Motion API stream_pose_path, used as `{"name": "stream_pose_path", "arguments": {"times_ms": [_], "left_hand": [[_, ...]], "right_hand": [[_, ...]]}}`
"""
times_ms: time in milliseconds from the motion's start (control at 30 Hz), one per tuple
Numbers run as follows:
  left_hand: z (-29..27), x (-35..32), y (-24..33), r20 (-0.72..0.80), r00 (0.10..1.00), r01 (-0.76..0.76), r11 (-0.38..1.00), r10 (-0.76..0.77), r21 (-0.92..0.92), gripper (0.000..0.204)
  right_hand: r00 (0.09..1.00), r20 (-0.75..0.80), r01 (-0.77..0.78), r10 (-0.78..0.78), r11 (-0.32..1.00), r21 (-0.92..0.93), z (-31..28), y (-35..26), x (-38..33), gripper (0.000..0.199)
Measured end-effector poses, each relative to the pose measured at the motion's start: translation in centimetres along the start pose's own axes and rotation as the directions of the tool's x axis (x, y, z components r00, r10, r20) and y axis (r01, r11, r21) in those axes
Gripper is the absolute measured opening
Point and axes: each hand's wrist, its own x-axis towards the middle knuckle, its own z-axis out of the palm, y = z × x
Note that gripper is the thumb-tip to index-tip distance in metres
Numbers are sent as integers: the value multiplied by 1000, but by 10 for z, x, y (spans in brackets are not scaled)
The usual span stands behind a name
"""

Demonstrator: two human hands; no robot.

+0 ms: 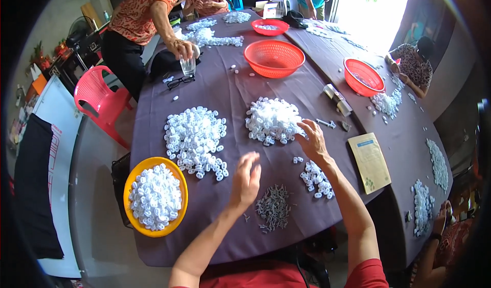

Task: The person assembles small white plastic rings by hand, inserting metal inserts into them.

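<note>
My left hand point(246, 181) hovers over the table, fingers stretched and a little blurred, holding nothing I can see. It is between a spread pile of small white plastic pieces with holes point(194, 137) and a heap of small grey screws point(273, 207). My right hand point(313, 140) reaches to the right edge of a taller mound of the same white pieces point(272, 119). Its fingers are curved and apart at the pieces, with nothing visible gripped. Below my right wrist lies a smaller cluster of white pieces point(316, 179).
A yellow bowl point(185, 196) full of white pieces stands at the left edge. Ahead are red baskets point(273, 58), eyeglasses point(181, 82) and a brown envelope point(369, 162). At the far left a standing person's hand point(180, 47) holds a clear glass point(187, 65). Others sit around the table.
</note>
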Motion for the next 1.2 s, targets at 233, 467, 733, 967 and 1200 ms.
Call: {"name": "stream_pose_path", "arguments": {"times_ms": [233, 467, 733, 967, 1200], "left_hand": [[31, 127, -78, -130, 991, 47, 988, -29, 144, 42], [57, 169, -120, 4, 999, -43, 918, 46, 395, 52], [86, 133, -110, 20, 991, -133, 938, 133, 320, 42], [96, 88, -70, 152, 968, -234, 941, 201, 244, 40], [92, 69, -29, 355, 904, -284, 954, 236, 90, 46]], "right_hand": [[984, 131, -128, 124, 992, 22, 39, 28, 62, 50], [840, 450, -385, 304, 918, 98, 56, 50, 97, 69], [910, 414, -99, 18, 980, 174, 61, 20, 65, 48], [942, 291, 63, -168, 939, 338, 18, 15, 18, 35], [935, 335, -32, -115, 914, 405, -29, -3, -10, 25]]}}
